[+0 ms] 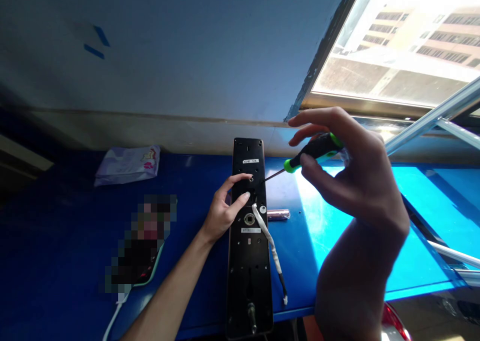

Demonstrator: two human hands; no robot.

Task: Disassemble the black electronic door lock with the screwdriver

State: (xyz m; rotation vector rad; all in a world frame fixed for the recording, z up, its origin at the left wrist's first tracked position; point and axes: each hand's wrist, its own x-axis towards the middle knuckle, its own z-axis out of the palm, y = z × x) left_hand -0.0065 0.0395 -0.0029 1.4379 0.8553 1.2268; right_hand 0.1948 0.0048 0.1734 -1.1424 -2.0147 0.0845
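Observation:
A long black door lock panel (248, 276) lies back side up on the blue table, with white labels, screw holes and a lever handle (279, 214) sticking out under its right edge. My left hand (224, 206) holds the panel at its left edge, thumb and index fingertip on its face and the other fingers mostly hidden. Above and to the right, my right hand (348, 156) grips a black and green screwdriver (313, 151). The screwdriver's shaft slants down to the panel near the left fingertips; exactly where the tip sits cannot be made out. A white-sleeved cable (270, 246) runs off the panel.
On the blue table (195, 281), a phone (144, 251) with a white charging cord lies at left. Behind it is a lilac packet (127, 165). A wall (187, 56) and window stand beyond. Metal ladder rails (435, 113) cross at right, over a sunlit patch.

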